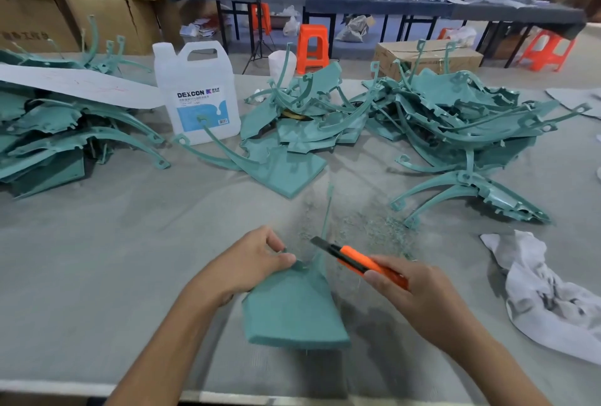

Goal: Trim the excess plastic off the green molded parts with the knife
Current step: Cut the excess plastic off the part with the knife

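A green molded part [292, 304] with a flat panel and a thin curved arm rising from its far corner sits above the table near the front edge. My left hand [247, 262] grips its upper left edge, thumb on top. My right hand [413, 291] holds an orange utility knife [361, 260]. The knife's dark blade tip points left, close to the part's upper right corner beside the thin arm.
Heaps of green molded parts lie at the left [48, 132], centre [302, 119] and right [455, 119] of the grey table [97, 259]. A white DEXCON jug [195, 93] stands behind. Green shavings [374, 230] and a white rag [546, 301] lie to the right.
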